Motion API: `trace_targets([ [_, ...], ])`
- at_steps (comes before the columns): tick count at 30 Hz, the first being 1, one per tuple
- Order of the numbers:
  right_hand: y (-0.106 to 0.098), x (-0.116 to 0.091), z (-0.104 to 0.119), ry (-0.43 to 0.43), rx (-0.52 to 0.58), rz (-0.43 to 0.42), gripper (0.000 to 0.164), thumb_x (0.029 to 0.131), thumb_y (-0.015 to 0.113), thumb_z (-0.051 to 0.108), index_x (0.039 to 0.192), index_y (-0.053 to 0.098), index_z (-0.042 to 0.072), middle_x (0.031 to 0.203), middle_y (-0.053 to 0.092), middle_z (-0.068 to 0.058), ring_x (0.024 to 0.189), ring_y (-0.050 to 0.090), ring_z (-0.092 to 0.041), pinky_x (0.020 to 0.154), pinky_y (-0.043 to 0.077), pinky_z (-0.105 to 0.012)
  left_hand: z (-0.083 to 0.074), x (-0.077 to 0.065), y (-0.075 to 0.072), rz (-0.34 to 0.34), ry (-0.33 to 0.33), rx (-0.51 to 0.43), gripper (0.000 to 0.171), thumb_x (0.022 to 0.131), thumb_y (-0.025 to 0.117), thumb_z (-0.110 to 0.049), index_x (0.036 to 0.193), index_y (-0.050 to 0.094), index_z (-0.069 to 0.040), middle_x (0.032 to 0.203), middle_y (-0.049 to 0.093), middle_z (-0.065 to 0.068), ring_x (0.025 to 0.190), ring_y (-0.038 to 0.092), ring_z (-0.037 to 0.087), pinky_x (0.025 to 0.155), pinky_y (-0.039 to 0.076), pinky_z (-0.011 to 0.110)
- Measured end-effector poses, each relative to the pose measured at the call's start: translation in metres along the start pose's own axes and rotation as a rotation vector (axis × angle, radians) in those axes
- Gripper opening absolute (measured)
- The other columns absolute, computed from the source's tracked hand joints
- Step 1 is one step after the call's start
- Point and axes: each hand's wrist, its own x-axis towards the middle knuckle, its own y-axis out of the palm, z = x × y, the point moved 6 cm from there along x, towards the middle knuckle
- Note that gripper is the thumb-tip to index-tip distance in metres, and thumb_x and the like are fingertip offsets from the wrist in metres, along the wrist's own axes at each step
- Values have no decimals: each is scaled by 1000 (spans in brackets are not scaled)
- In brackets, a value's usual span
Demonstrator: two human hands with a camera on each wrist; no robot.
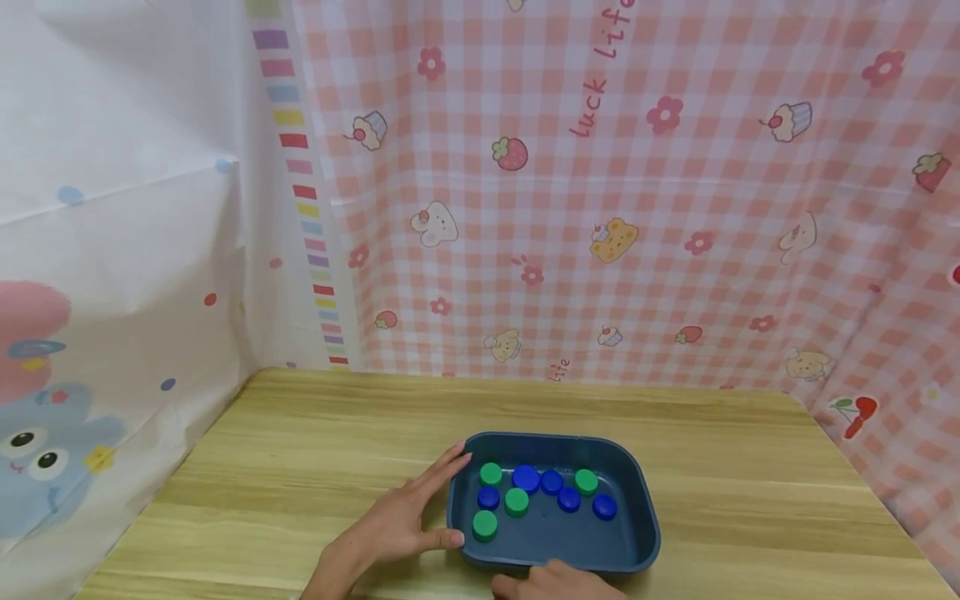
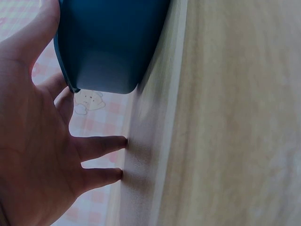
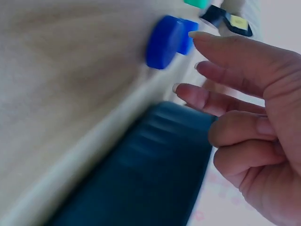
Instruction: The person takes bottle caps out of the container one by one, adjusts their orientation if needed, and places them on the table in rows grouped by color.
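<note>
A dark blue plastic tray [image 1: 555, 554] holds several green bottle caps [image 1: 516, 502] and several blue bottle caps [image 1: 568, 499]. At its left end is my left hand [image 1: 393, 521], thumb and extended fingers touching the rim. Two of that hand's fingertips rest on the table in the left wrist view. My right hand [image 1: 562, 581] is at the tray's near side, partly cut off in the head view. In the right wrist view its thumb and foremost fingers reach out apart, the others curled, nothing held. Close to those fingertips stands a blue cap [image 3: 164, 42] on the table, outside the tray.
A smaller blue cap [image 3: 188, 35] and a green cap [image 3: 196, 3] lie beyond it. Past them shows a black object with a yellow patch [image 3: 238, 21]. The wooden table [image 1: 750, 467] meets a pink checked cloth [image 1: 562, 292] at the back and a white cloth [image 1: 135, 250] at left.
</note>
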Motion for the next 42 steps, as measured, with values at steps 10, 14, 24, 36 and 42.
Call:
trace_targets([
  [10, -73, -47, 48, -359, -484, -293, 15, 96, 57, 35, 104, 61, 22, 80, 43, 17, 48, 25, 8, 43, 24, -6, -1, -1, -1, -1, 6, 5, 86, 85, 66, -52, 154, 19, -31, 159, 4, -14, 134, 35, 37, 93, 35, 68],
  [14, -89, -57, 38, -313, -526, -368, 21, 87, 71, 25, 106, 62, 22, 83, 48, 15, 49, 26, 5, 42, 24, -7, -1, 0, -1, 3, -1, 5, 86, 85, 65, -53, 154, 19, -31, 159, 3, -16, 133, 36, 39, 93, 31, 72],
  [24, -104, -63, 5, -181, -610, -401, 25, 81, 77, 28, 104, 66, 24, 83, 54, 12, 50, 30, 0, 40, 23, -14, -1, 0, -1, 4, 6, 10, 86, 86, 65, -52, 154, 18, -30, 160, 5, -10, 132, 36, 41, 91, 31, 74],
  [36, -109, -62, -37, -84, -580, -308, 20, 80, 77, 20, 99, 68, 20, 81, 57, 9, 51, 40, -3, 45, 36, -18, -2, 0, 0, 12, -1, 3, 85, 86, 65, -52, 154, 17, -32, 160, 5, -7, 134, 33, 42, 90, 30, 75],
  [42, -109, -61, -53, -65, -673, -316, 22, 75, 81, 23, 92, 67, 21, 75, 51, 8, 50, 40, -7, 42, 34, -21, -2, 0, -1, 6, 4, 3, 86, 86, 67, -49, 154, 18, -32, 160, 6, -6, 133, 35, 42, 89, 30, 75],
])
